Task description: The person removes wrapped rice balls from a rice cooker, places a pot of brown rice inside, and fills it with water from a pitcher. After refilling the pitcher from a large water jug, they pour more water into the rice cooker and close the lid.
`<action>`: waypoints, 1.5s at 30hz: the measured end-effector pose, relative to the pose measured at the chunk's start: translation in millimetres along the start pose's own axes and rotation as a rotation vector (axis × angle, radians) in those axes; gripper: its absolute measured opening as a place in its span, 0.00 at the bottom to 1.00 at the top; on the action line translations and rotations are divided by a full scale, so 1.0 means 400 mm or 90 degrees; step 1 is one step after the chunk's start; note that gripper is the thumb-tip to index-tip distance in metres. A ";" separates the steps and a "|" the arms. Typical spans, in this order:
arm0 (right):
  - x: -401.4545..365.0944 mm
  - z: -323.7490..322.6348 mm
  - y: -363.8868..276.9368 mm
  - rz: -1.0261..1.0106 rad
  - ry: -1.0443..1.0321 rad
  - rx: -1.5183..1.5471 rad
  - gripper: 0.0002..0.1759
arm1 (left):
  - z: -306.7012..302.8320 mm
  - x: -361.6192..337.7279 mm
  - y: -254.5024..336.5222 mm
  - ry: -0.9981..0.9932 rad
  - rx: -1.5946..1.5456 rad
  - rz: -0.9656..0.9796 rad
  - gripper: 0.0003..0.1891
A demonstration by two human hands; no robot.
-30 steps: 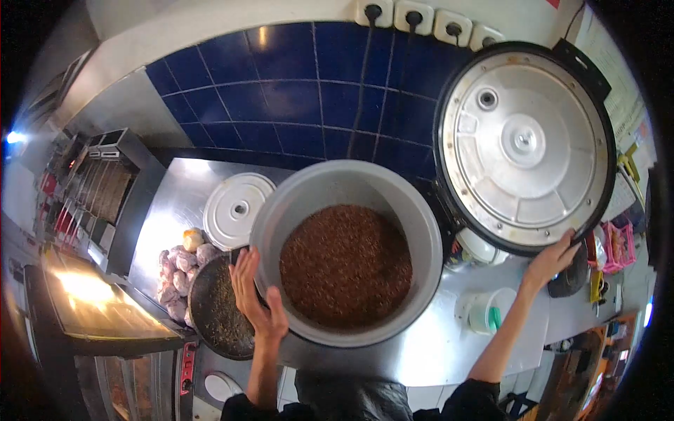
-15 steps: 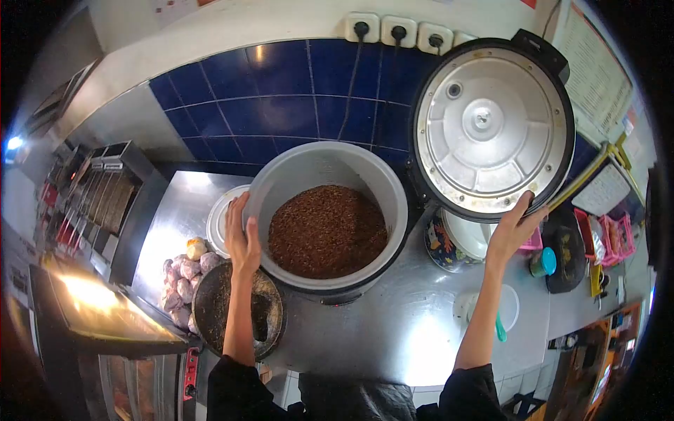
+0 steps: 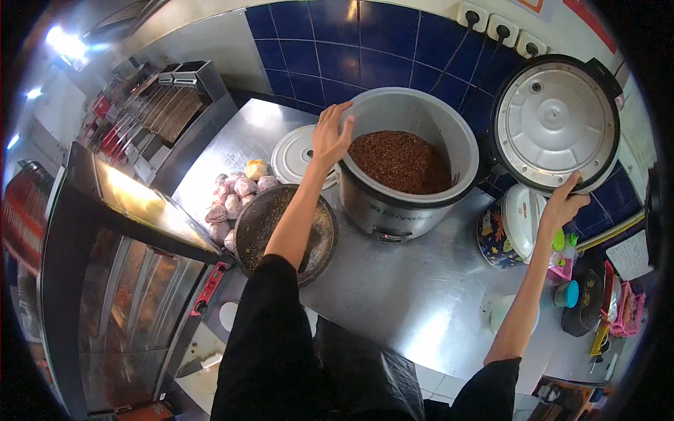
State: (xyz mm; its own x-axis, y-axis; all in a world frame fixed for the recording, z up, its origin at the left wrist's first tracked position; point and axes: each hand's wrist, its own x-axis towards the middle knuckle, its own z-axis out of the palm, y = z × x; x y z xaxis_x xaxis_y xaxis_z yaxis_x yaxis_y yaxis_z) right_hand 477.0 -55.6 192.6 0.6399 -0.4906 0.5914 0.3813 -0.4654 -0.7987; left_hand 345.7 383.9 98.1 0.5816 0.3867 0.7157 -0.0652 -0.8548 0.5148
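Note:
A large silver rice cooker stands with its top up on the steel counter. Its grey inner pot holds dark reddish-brown grains. My left hand rests against the left side of the pot's rim, fingers stretched out. On the right, the round hinged lid is raised, its metal underside facing me. The thumb of my right hand lies over the lid's lower edge, with the fingers below it. Just left of the cooker are a flat white lid and a dark stone mortar.
Several wrapped bundles lie beside the mortar on the steel counter. A patterned container with a white lid stands right of the cooker. A glass display case is at left; plugged sockets line the tiled wall.
My view has swung left and down, so the cooker and lid appear further right and more of the display case shows. Both hands keep about the same places on the rim and lid.

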 end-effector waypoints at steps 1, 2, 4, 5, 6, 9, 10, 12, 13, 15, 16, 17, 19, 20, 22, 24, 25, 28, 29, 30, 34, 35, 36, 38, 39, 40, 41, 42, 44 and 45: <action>0.008 0.005 0.009 -0.012 -0.006 -0.014 0.37 | 0.003 0.014 -0.001 -0.013 -0.001 -0.017 0.22; 0.017 0.005 0.016 -0.029 -0.005 -0.029 0.37 | 0.018 0.028 0.002 -0.022 -0.008 -0.029 0.22; 0.014 0.010 0.019 -0.043 -0.003 -0.010 0.37 | 0.035 0.052 -0.035 -0.025 0.001 -0.026 0.22; 0.004 0.006 -0.005 -0.004 -0.021 -0.024 0.37 | 0.046 0.062 -0.062 -0.031 0.005 -0.029 0.23; 0.004 0.019 0.023 -0.034 0.002 -0.045 0.36 | 0.065 0.070 -0.100 -0.028 -0.020 -0.056 0.23; -0.036 0.013 -0.003 -0.016 -0.077 -0.076 0.49 | 0.114 0.117 -0.231 -0.079 -0.046 -0.106 0.22; -0.058 -0.001 -0.054 0.011 -0.082 0.014 0.55 | 0.074 0.122 -0.141 -0.087 -0.086 -0.122 0.21; -0.068 -0.010 -0.080 -0.022 -0.063 0.000 0.44 | 0.083 0.151 -0.166 -0.128 -0.040 -0.100 0.22; -0.067 -0.015 -0.088 -0.051 -0.068 0.049 0.38 | 0.098 0.162 -0.187 -0.111 -0.012 -0.066 0.23; -0.076 -0.051 -0.104 -0.028 -0.203 0.093 0.36 | 0.087 0.166 -0.191 -0.125 -0.002 -0.080 0.25; -0.069 -0.052 -0.059 -0.066 -0.239 0.117 0.32 | 0.092 0.173 -0.206 -0.119 0.009 -0.075 0.25; -0.067 -0.068 -0.011 -0.067 -0.233 0.120 0.32 | 0.090 0.172 -0.205 -0.117 0.009 -0.069 0.25; -0.060 -0.107 0.109 -0.141 -0.208 0.084 0.23 | 0.085 0.166 -0.204 -0.125 0.008 -0.109 0.25; -0.047 -0.114 0.178 -0.096 -0.172 0.056 0.17 | 0.084 0.164 -0.200 -0.119 0.015 -0.116 0.25; 0.010 -0.098 0.382 -0.052 -0.168 -0.152 0.21 | 0.080 0.161 -0.185 -0.122 0.016 -0.111 0.24; 0.030 -0.075 0.547 -0.186 -0.207 -0.293 0.27 | 0.081 0.161 -0.195 -0.126 0.020 -0.134 0.23; 0.027 -0.057 0.596 -0.210 -0.252 -0.297 0.28 | 0.074 0.159 -0.189 -0.117 0.037 -0.146 0.23; 0.000 -0.021 0.584 -0.210 -0.219 -0.454 0.26 | 0.070 0.154 -0.157 -0.091 0.053 -0.125 0.21; -0.011 -0.014 0.585 -0.217 -0.225 -0.450 0.26 | 0.067 0.153 -0.145 -0.086 0.043 -0.130 0.20; -0.017 -0.003 0.584 -0.159 -0.260 -0.440 0.25 | 0.069 0.154 -0.139 -0.078 0.030 -0.132 0.19; -0.119 0.071 0.526 -0.165 -0.303 -0.394 0.29 | 0.064 0.153 -0.127 -0.052 0.019 -0.139 0.18; -0.158 0.107 0.456 -0.144 -0.268 -0.356 0.22 | 0.065 0.152 -0.127 -0.029 0.014 -0.108 0.15; -0.181 0.133 0.434 -0.142 -0.271 -0.350 0.22 | 0.066 0.157 -0.140 -0.028 0.021 -0.107 0.15; -0.208 0.174 0.401 -0.122 -0.264 -0.336 0.20 | 0.063 0.163 -0.163 -0.047 0.010 -0.074 0.12; -0.213 0.174 0.386 -0.152 -0.315 -0.363 0.20 | 0.050 0.172 -0.160 -0.026 0.010 -0.055 0.10; -0.223 0.186 0.379 -0.156 -0.313 -0.355 0.20 | 0.041 0.189 -0.180 -0.017 0.014 -0.053 0.10; -0.229 0.197 0.373 -0.182 -0.299 -0.332 0.21 | 0.044 0.201 -0.216 -0.001 0.073 -0.072 0.10; -0.231 0.206 0.367 -0.209 -0.286 -0.310 0.21 | 0.055 0.209 -0.261 0.016 0.131 -0.094 0.10; -0.228 0.217 0.378 -0.103 -0.337 -0.310 0.21 | 0.097 0.206 -0.346 0.014 -0.030 -0.186 0.12; -0.221 0.225 0.402 -0.183 -0.357 -0.399 0.19 | 0.098 0.213 -0.335 -0.051 -0.020 -0.240 0.13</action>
State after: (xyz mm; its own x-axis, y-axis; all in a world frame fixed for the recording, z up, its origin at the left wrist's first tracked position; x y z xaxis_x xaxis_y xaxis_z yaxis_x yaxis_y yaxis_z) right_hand 541.6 -20.8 1.9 0.8710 0.0631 0.4873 0.2473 -0.9133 -0.3237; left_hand 435.8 517.9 71.7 0.6309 0.6422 0.4355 0.1403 -0.6464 0.7500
